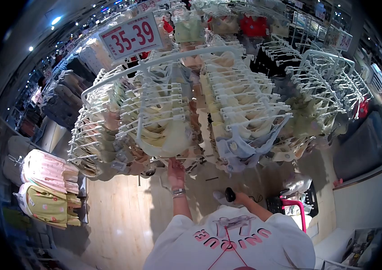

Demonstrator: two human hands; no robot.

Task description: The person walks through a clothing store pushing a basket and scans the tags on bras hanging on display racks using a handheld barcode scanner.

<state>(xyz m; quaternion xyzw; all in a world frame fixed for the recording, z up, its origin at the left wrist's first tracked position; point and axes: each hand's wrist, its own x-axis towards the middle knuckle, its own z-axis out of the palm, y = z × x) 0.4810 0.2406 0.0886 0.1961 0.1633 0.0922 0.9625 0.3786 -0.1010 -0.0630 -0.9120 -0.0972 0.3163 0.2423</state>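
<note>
Many hanging bras (249, 146) I see, in rows ahead of both hands. To the right of the right hand is a black basket (310, 199). One pale yellow bra (168, 145) hangs at its row's front, just above the left hand (176, 169); these fingers are partly bent, but whether they grip, I cannot tell. My right hand (244, 200) is closed around a small black device (230, 194).

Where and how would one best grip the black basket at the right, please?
Probably by the pink handle, from the person's side: that bar curves from the basket toward the body. The nearer right hand holds a black device, though.
</note>
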